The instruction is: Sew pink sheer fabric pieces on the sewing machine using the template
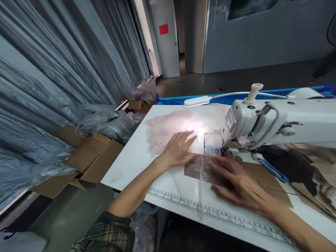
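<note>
My left hand (178,150) lies flat with fingers stretched out on thin pale pink sheer fabric (162,131) spread over the white sewing table (131,161). My right hand (236,182), fingers spread and somewhat blurred, presses on the sheer fabric over a brown piece (195,168) in front of the needle area. The white sewing machine (275,122) stands right behind my right hand, its lamp (196,101) shining on the cloth.
Open cardboard boxes (89,157) and clear plastic bags (105,120) sit on the floor to the left beside grey curtains. A ruler scale (210,210) runs along the table's near edge. Dark and tan cloth (301,168) lies under the machine arm at right.
</note>
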Demonstrator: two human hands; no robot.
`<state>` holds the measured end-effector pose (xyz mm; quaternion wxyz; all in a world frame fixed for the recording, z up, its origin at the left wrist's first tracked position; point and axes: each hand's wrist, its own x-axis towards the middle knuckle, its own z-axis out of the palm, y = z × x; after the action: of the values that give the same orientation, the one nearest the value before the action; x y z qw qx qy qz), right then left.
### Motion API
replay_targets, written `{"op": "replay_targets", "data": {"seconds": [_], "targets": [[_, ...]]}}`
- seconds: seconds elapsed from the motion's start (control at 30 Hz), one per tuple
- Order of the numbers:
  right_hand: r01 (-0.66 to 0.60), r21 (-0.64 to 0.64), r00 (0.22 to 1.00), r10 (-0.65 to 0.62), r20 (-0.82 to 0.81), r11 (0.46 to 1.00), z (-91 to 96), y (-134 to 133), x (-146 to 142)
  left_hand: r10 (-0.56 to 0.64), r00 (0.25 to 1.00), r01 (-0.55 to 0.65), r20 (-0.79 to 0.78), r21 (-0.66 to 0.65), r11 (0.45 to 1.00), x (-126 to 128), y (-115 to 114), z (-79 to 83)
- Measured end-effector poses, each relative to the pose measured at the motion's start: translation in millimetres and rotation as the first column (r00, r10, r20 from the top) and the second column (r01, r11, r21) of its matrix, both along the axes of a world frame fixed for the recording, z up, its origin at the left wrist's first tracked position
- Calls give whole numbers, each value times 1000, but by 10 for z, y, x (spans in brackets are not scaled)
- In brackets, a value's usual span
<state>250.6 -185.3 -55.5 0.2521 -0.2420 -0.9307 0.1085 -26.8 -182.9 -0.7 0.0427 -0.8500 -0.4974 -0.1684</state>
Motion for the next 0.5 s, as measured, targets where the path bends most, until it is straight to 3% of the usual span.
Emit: {"op": "replay_targets", "data": {"seconds": [0.1,0.23,0.37,0.5], "targets": [[-141,27,984,137,115,990,2,-21,-130,246,953,-266,-177,-98,959,-356,194,207],[-206,7,963,201,178,979,45,-10,-423,253,910,-352,-328,-294,889,-639,427,288],[-186,-9,964,184,194,982,126,80,-803,305,896,-385,-322,-221,896,-633,545,283],[-21,66,983,9,184,998,173,287,-1265,399,873,-444,-280,-120,888,-594,583,409]]}}
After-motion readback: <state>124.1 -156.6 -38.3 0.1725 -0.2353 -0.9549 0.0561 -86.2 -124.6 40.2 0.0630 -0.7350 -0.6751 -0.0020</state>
